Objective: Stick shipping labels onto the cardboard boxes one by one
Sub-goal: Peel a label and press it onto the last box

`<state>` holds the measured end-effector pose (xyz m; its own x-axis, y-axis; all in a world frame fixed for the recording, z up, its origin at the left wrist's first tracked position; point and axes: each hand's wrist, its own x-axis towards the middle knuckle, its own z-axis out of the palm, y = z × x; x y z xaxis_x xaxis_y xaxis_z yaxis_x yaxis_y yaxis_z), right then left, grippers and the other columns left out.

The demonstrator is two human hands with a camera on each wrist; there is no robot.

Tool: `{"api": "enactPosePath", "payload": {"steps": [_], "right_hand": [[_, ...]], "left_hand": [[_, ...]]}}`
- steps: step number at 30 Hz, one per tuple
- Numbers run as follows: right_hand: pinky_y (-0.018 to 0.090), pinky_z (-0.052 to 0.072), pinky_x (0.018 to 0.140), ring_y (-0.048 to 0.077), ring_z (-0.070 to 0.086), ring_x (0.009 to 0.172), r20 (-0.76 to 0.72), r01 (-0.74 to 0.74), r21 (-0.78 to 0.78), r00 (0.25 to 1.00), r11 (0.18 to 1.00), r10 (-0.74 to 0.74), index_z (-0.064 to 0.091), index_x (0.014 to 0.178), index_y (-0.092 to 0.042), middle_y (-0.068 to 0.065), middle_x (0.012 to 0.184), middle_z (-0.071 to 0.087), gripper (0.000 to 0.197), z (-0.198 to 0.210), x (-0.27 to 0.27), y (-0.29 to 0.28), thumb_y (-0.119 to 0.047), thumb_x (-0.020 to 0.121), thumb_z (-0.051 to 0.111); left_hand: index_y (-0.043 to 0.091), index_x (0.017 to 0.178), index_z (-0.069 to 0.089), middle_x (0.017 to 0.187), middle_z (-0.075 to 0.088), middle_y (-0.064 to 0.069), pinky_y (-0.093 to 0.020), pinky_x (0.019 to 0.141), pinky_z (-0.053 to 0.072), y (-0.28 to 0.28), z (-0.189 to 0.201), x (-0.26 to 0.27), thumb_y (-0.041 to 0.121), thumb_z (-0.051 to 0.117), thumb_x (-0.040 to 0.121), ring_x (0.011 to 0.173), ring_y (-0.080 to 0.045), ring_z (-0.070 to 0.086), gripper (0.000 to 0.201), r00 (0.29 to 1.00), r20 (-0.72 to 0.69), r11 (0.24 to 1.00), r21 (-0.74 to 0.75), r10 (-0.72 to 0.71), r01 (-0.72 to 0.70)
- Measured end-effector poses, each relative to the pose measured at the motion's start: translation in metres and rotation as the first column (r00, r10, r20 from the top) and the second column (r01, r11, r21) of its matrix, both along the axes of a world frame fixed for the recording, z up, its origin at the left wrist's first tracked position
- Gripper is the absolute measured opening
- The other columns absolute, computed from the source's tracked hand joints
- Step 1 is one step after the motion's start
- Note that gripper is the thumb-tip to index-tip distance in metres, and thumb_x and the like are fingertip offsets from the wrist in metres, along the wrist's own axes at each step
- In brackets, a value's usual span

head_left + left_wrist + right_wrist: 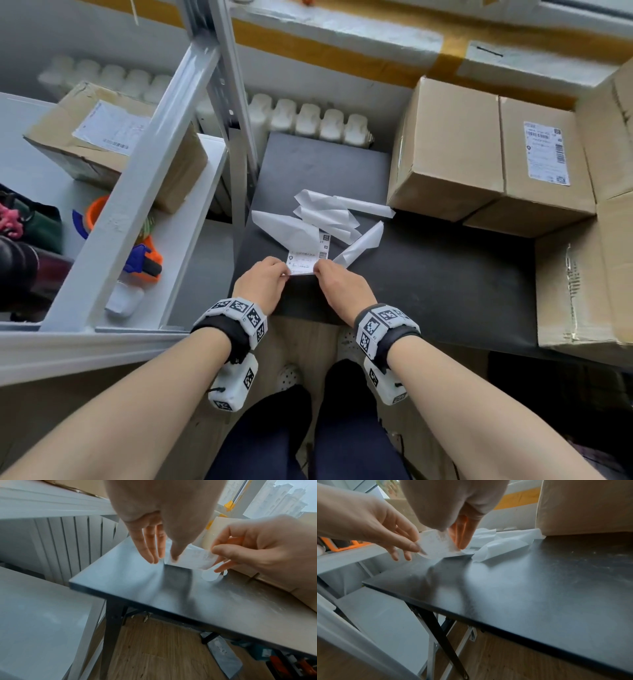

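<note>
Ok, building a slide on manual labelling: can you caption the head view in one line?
Both hands, left and right, pinch a shipping label over the black table, peeled backing sheets behind it.

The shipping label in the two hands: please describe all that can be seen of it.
The shipping label is a small white paper rectangle with black print and square codes on its right side. The left hand and the right hand each pinch a near corner, holding it over the black table. A white backing sheet covers its far part. Whether the label touches the table is unclear.
</note>
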<state>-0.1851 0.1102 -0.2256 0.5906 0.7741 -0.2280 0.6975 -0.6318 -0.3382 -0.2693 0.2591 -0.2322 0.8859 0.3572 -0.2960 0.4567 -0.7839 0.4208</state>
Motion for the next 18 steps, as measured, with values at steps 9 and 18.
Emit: {"api": "enactPosePath", "payload": {"steps": [9,18], "right_hand": [[0.042,0.049,0.069,0.04,0.062,0.082,-0.009,0.225,0.254,0.973,0.941,-0.231,0.061,0.103,-0.006,0.016,0.091,0.068,0.021,0.046,0.034,-0.004,-0.023,0.096,0.049],[0.03,0.05,0.073,0.021,0.066,0.075,-0.258,0.483,0.414,0.875,0.772,-0.41,0.07,0.081,-0.011,0.005,0.078,0.072,0.017,0.092,0.09,-0.006,-0.027,0.084,0.067]], "left_hand": [[0.02,0.119,0.055,0.117,0.064,-0.003,-0.04,0.086,0.048,-0.002,0.057,0.049,0.028,0.049,0.094,0.104,-0.033,0.06,0.027,0.987,0.13,0.993,-0.073,0.097,-0.088],[0.012,0.113,0.068,0.117,0.068,-0.003,-0.022,0.093,0.042,-0.021,0.105,0.102,0.015,0.056,0.09,0.103,-0.019,0.065,0.026,0.945,0.202,0.937,-0.293,0.257,-0.192]]}}
